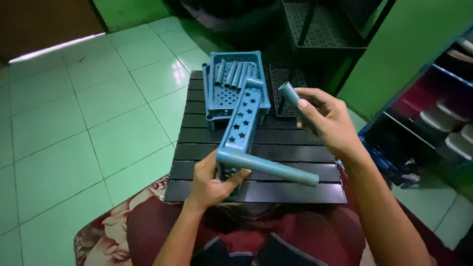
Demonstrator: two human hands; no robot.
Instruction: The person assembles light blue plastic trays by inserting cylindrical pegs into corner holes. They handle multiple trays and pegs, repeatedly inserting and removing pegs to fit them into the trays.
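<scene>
**Two hands, blue plastic shelf parts over a black slatted tabletop**

In the lower middle of the frame we see the left hand (213,181) closed around the near corner of a blue star-pierced panel (242,120). The thumb lies on top and the fingers wrap under the corner. From this same corner a long blue tube (276,168) points toward the right side of the frame, and it seems already joined to the panel. The far end of the panel rests on a blue tray (231,84) in the upper middle, where several more loose tubes (232,74) lie side by side.

The right hand (329,123), at centre right, is closed on a short blue tube (291,96) and holds it in the air with the open end up and tilted to the left. The tube is above the tabletop (295,148) and touches nothing else.

We judge these parts to be light, hollow and quite stiff (thin moulded plastic, probably a little slippery on the smooth round surface). A tube is best taken around its middle with the whole hand. The panel is better held at a corner socket or thick edge, because the pierced middle may bend.

A dark rack (320,29) stands behind, and green floor tiles (98,108) fill the left.
</scene>
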